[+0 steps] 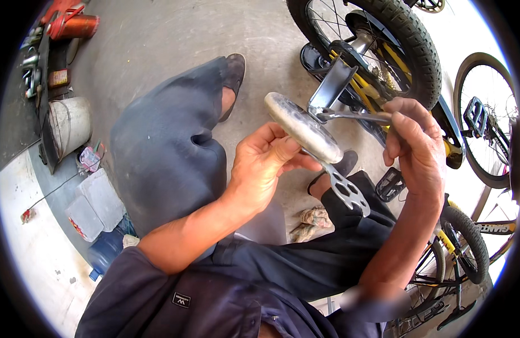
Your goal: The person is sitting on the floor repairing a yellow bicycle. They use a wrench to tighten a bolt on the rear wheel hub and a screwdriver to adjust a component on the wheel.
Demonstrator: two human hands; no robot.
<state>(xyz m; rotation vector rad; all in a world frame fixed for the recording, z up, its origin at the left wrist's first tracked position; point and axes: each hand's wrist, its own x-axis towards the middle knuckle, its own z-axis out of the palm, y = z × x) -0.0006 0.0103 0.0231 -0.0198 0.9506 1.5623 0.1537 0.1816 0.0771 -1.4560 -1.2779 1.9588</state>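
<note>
My left hand is closed on a small training wheel with a pale, worn rim. A flat metal spanner with several holes sticks out under the wheel beside my left fingers; whether they grip it too is partly hidden. An L-shaped dark bracket stands up from the wheel's far side. My right hand pinches the handle of a slim wrench. The wrench's other end sits against the bolt where the bracket meets the wheel.
A bicycle with a knobbly tyre stands just beyond my hands; more bicycles are at the right. On the left are a white bucket, a red can and a blue water bottle. Gloves lie by my foot.
</note>
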